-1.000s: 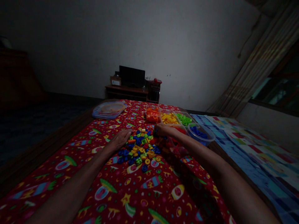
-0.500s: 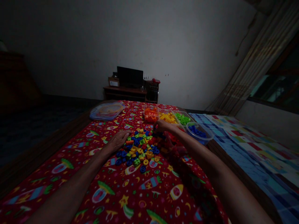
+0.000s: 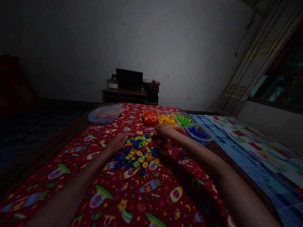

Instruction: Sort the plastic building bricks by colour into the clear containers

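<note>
Two hands flanking mixed bricks (image 3: pixel 139 151), left hand (image 3: pixel 117 142) flat and empty, right hand (image 3: pixel 163 130) grip unclear, sorted tubs (image 3: pixel 199 134) beyond

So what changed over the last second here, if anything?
Very little. The camera tipped slightly, so everything sits a bit higher and further left in the picture. The left hand still rests flat at the pile of blocks; the right hand stays at the pile's far edge near the tubs. Nothing visibly picked up or dropped.
</note>
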Demonstrator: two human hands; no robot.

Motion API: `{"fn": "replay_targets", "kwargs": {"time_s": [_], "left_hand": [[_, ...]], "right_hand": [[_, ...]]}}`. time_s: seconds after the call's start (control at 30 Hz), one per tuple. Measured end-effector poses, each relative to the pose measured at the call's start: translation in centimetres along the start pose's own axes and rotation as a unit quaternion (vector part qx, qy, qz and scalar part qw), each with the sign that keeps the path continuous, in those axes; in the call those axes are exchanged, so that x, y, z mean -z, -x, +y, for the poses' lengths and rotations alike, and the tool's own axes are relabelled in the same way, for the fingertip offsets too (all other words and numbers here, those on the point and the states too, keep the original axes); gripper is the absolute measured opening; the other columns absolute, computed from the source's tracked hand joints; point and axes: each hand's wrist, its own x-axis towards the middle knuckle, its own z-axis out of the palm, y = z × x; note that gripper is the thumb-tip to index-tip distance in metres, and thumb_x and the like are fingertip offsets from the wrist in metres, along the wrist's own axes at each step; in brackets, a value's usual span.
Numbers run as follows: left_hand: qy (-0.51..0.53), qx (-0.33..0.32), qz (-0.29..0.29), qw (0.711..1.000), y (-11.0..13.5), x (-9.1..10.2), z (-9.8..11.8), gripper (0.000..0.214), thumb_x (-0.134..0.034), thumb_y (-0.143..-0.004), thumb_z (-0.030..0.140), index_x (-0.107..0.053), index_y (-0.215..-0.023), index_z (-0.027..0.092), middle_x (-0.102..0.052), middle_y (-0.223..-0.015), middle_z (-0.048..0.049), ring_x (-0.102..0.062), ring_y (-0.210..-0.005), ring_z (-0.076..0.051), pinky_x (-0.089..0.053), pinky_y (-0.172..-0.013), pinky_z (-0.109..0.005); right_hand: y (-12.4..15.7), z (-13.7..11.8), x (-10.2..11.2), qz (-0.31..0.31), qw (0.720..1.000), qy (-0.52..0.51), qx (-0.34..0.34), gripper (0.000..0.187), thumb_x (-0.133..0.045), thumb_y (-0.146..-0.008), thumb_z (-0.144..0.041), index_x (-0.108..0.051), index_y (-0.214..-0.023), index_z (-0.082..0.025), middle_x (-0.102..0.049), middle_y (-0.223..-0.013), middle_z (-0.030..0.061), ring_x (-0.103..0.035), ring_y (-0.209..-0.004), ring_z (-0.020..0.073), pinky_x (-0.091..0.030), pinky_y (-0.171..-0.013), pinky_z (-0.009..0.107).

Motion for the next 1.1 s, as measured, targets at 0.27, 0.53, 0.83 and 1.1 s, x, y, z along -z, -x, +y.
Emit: {"fn": "replay_targets", "kwargs": {"time_s": [0.27, 0.53, 0.83, 1.1], "left_hand": [[-0.003, -0.003, -0.003, 1.000, 0.0, -0.1, 0.0, 0.066, -0.020, -0.085, 0.059, -0.066, -0.107, 0.017, -0.067, -0.115, -0.0117, -0.061, -0.107, -0.025, -0.045, -0.098, -0.038], [0.003, -0.002, 0.004, 1.000, 0.2, -0.2, 0.0, 0.062, -0.022, -0.086, 0.055, -0.066, -0.107, 0.016, -0.067, -0.115, -0.0120, -0.061, -0.107, -0.026, -0.045, -0.097, -0.039], [0.003, 0.026, -0.022, 0.999, 0.2, 0.0, 0.5, 0.061, -0.019, -0.089, 0.050, -0.059, -0.119, 0.016, -0.063, -0.122, -0.0107, -0.057, -0.113, -0.025, -0.042, -0.100, -0.038], [0.048, 0.051, -0.037, 0.997, 1.4, 0.3, 2.8, 0.065, -0.017, -0.090, 0.054, -0.042, -0.137, 0.017, -0.050, -0.139, -0.0089, -0.044, -0.129, -0.025, -0.033, -0.108, -0.040]], "right_hand": [[-0.5, -0.4, 0.1, -0.016, 1.000, 0.006, -0.012, 0.031, -0.047, -0.082, -0.009, -0.063, -0.108, -0.008, -0.066, -0.105, 0.0176, -0.063, -0.091, 0.0212, -0.047, -0.072, 0.026], [6.0, 5.3, 4.5, 0.133, 0.986, -0.005, -0.097, 0.030, -0.052, -0.082, -0.015, -0.063, -0.109, -0.013, -0.067, -0.101, 0.0118, -0.058, -0.090, 0.0165, -0.039, -0.072, 0.022], [12.5, 13.0, 4.1, 0.072, 0.964, -0.043, -0.252, 0.030, -0.059, -0.078, -0.022, -0.068, -0.106, -0.014, -0.070, -0.085, 0.0089, -0.062, -0.075, 0.0164, -0.041, -0.062, 0.022], [7.6, 4.1, 1.1, 0.194, 0.975, -0.093, -0.052, 0.030, -0.040, -0.085, -0.009, -0.066, -0.100, -0.011, -0.068, -0.086, 0.0106, -0.059, -0.073, 0.0143, -0.044, -0.068, 0.024]]}}
